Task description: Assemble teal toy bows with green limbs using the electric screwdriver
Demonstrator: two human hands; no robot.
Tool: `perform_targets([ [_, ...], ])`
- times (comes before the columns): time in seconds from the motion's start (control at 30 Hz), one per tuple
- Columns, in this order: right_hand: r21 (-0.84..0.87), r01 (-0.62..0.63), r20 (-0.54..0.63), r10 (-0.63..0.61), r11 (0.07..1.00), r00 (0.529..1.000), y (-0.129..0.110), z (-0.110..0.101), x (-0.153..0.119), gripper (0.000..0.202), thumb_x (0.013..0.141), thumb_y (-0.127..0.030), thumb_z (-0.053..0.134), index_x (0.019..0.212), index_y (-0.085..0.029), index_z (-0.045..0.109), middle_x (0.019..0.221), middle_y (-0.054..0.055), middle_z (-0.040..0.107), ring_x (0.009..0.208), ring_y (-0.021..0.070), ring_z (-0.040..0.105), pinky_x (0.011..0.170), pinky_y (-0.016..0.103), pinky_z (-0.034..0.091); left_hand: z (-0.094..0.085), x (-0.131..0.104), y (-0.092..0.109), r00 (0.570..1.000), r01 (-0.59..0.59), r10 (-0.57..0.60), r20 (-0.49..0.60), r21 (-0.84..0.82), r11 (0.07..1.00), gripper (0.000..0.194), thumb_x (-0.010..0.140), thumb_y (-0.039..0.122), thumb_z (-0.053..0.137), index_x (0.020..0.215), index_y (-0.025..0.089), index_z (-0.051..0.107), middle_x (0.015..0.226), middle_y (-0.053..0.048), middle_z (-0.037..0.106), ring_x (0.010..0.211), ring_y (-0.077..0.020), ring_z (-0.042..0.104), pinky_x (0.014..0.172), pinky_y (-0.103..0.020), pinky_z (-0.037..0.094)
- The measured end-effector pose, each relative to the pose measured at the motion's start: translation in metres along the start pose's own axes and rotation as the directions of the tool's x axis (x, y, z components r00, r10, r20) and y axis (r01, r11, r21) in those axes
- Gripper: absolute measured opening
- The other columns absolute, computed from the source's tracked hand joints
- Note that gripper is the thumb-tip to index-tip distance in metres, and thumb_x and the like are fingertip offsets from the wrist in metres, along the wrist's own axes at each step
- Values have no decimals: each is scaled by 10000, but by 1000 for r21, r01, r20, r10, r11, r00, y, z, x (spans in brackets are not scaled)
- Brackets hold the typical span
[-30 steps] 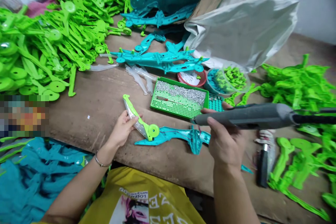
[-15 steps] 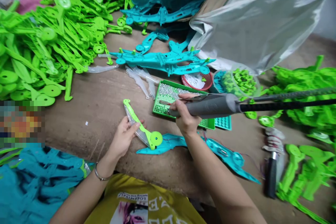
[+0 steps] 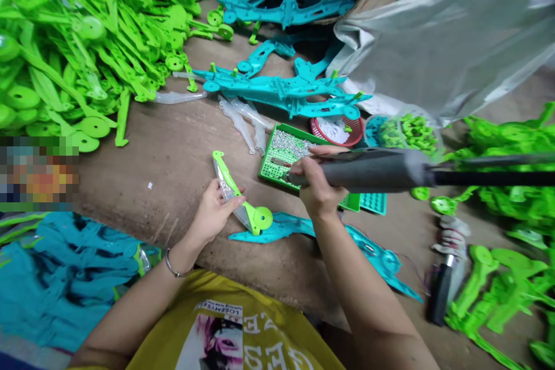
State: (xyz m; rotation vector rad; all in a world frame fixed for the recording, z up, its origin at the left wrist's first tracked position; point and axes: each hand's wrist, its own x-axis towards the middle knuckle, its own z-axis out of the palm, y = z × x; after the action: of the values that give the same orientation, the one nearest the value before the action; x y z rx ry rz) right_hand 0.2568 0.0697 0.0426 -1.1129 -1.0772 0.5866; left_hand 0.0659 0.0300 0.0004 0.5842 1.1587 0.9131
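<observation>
My left hand pinches a curved bright green plastic arm with a round disc at its lower end. A clear plastic strip lies along that arm, under my thumb and fingers. My right hand is wrapped around a grey power screwdriver. Its thin bit points left over a green perforated tray of small silver screws. Whether the bit touches a screw, I cannot tell. Just below my hands lies a long turquoise plastic part, partly hidden by my right forearm.
Green parts pile up on the left, with more at right. Turquoise parts and clear strips lie beyond the tray. A red basket, a clear tub and a black-handled tool are nearby.
The whole view has shifted slightly, so the table's contents sit farther right and up. The screwdriver's rear end looks larger and higher. Both hands keep their holds.
</observation>
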Motion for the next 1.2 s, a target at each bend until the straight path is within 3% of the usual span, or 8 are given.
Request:
perform_targets([
  [0.13, 136, 9, 21, -12, 991, 1000, -40, 1, -17, 146, 800, -259, 706, 909, -252, 608, 553, -77, 530, 451, 133, 532, 490, 308, 494, -1, 1, -4, 1000, -24, 24, 8, 12, 1000, 563, 609, 273, 883, 1016, 165, 509, 958, -60, 746, 791, -174, 726, 743, -305, 591],
  [0.27, 224, -139, 248, 82, 965, 965, -66, -1, -55, 171, 828, -193, 668, 981, -254, 621, 578, -71, 548, 474, 133, 547, 486, 308, 497, -4, 3, -7, 998, -44, 43, 41, 24, 999, 509, 630, 273, 864, 969, 173, 498, 962, -54, 735, 782, -165, 717, 747, -308, 587],
  [0.53, 175, -216, 331, 149, 960, 932, -53, -5, -92, 182, 876, -178, 623, 1028, -265, 575, 635, -56, 581, 551, 144, 591, 551, 314, 512, -8, 5, -11, 996, -52, 49, 81, 45, 998, 535, 633, 303, 856, 993, 180, 481, 956, -49, 716, 775, -158, 694, 715, -291, 570],
  [0.8, 122, -80, 382, 27, 989, 924, -48, 10, -93, 186, 806, -86, 621, 886, -249, 581, 618, -46, 580, 518, 137, 587, 517, 297, 497, -3, 4, -10, 998, -67, 66, 18, 34, 997, 515, 620, 295, 854, 965, 177, 491, 911, -37, 727, 712, -145, 687, 673, -275, 562],
  [0.93, 147, -40, 487, -37, 988, 873, -47, 6, -85, 162, 758, -111, 675, 832, -239, 608, 598, -39, 592, 489, 137, 593, 492, 287, 496, -1, 1, -9, 999, -54, 54, 4, -12, 998, 529, 611, 284, 863, 973, 181, 491, 921, -42, 741, 730, -157, 708, 680, -278, 577],
  [1.07, 56, -81, 659, 24, 995, 752, -52, -3, -64, 129, 771, -184, 689, 879, -230, 635, 641, -12, 644, 516, 138, 609, 497, 278, 493, 0, -2, -9, 999, -45, 45, 3, -16, 999, 541, 646, 276, 849, 1039, 184, 489, 995, -61, 742, 792, -176, 730, 712, -291, 588],
  [1.13, 119, -87, 551, 7, 989, 834, -50, -3, -48, 140, 805, -225, 668, 933, -248, 617, 607, -39, 609, 494, 133, 588, 490, 282, 491, 0, -3, -8, 999, -49, 49, -6, -7, 999, 532, 656, 259, 845, 1043, 184, 488, 1018, -68, 741, 824, -175, 732, 746, -294, 591],
  [1.2, 211, -11, 283, -51, 977, 958, -41, 2, -30, 150, 813, -257, 661, 939, -266, 581, 549, -76, 542, 453, 130, 550, 469, 282, 480, 0, -4, -8, 999, -41, 41, -10, -7, 999, 554, 627, 214, 856, 1033, 188, 481, 1025, -65, 741, 843, -177, 736, 778, -304, 596],
])
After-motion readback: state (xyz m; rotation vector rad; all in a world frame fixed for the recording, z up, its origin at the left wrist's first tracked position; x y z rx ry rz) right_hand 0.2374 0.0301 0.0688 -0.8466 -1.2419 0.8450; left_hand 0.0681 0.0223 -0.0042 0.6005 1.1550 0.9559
